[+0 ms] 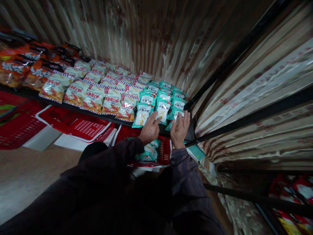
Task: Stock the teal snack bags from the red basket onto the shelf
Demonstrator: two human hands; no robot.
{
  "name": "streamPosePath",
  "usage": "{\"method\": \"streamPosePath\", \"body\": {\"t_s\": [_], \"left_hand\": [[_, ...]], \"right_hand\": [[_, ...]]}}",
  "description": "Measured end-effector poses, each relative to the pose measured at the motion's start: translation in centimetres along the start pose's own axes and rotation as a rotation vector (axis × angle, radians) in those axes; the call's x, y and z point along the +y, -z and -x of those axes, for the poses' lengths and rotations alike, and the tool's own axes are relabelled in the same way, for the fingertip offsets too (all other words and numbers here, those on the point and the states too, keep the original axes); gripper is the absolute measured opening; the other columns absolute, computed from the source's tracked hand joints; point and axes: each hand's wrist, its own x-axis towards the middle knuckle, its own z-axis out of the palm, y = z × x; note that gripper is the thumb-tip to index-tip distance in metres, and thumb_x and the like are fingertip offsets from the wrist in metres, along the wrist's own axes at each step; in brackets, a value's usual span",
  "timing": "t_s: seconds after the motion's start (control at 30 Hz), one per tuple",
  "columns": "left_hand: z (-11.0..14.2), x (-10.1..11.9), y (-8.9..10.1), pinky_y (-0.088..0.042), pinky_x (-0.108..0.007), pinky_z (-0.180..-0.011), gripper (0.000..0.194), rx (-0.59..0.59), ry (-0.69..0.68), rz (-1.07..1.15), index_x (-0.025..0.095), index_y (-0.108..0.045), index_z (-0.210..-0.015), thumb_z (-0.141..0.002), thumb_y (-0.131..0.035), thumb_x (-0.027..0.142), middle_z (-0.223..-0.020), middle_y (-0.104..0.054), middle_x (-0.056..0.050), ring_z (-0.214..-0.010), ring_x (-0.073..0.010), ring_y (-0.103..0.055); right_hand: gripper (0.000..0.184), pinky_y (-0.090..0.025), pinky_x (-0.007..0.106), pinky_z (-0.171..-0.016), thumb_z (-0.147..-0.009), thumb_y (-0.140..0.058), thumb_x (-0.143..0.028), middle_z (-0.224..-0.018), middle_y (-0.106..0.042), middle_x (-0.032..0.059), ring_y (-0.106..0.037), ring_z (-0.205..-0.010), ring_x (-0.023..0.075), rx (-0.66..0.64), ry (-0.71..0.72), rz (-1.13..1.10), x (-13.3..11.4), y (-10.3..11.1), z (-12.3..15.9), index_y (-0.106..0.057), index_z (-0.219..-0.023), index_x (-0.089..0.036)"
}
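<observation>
While the right hand (180, 129) is laid against the front right teal snack packet (178, 115), its fingers extended and slightly parted, the left hand (149, 129) is placed between the front left teal packet (141, 115) and the middle teal packet (162, 109), fingers loosely bent; whether anything is gripped by either hand cannot be told. All three packets are set at the near edge of a dark shelf (95, 114), beside rows of white snack packets (92, 98). More teal packets (150, 152) are held in a red basket (164, 150) below.
</observation>
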Motion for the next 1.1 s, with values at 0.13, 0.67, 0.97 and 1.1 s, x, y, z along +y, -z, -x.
{"method": "streamPosePath", "body": {"t_s": [0.13, 0.67, 0.97, 1.1], "left_hand": [[-1.6, -1.2, 2.4, -0.014, -0.061, -0.115, 0.054, 0.033, -0.005, -0.181, 0.016, -0.038, -0.141, -0.087, -0.044, 0.017, -0.159, -0.022, -0.015, -0.149, -0.0327, -0.001], [-3.2, -2.1, 1.7, -0.013, -0.060, -0.116, 0.051, -0.079, -0.134, -0.343, 0.015, -0.048, -0.138, -0.089, -0.052, 0.028, -0.153, -0.033, -0.019, -0.147, -0.0345, -0.015], [-2.9, -1.7, 1.2, -0.014, -0.059, -0.117, 0.053, -0.068, -0.132, -0.382, 0.011, -0.045, -0.139, -0.089, -0.049, 0.027, -0.151, -0.036, -0.022, -0.147, -0.0344, -0.016], [-2.8, -1.7, 1.0, -0.014, -0.060, -0.116, 0.053, -0.054, -0.138, -0.353, 0.009, -0.046, -0.138, -0.088, -0.051, 0.026, -0.151, -0.035, -0.022, -0.147, -0.0347, -0.016]], "right_hand": [[0.055, -0.024, 0.061, -0.112, -0.098, -0.028, -0.040, -0.156, -0.025, 0.0187, -0.008, -0.148, 0.0311, -0.016, -0.012, 0.140, 2.9, 0.3, -0.7, -0.037, -0.145, -0.012], [0.053, -0.027, 0.056, -0.112, -0.099, -0.025, -0.037, -0.154, -0.029, 0.0189, -0.019, -0.145, 0.0286, -0.065, -0.053, -0.032, 3.6, -4.5, -0.7, -0.042, -0.143, -0.012], [0.070, -0.034, 0.060, -0.105, -0.091, -0.042, -0.057, -0.152, -0.029, 0.0258, -0.030, -0.138, 0.0390, 0.009, -0.097, 0.054, 2.8, -4.8, -0.2, -0.042, -0.142, -0.010], [0.075, -0.039, 0.057, -0.102, -0.089, -0.043, -0.055, -0.152, -0.028, 0.0270, -0.037, -0.134, 0.0389, -0.024, -0.192, 0.039, 2.3, -4.9, 0.0, -0.032, -0.147, -0.009]]}}
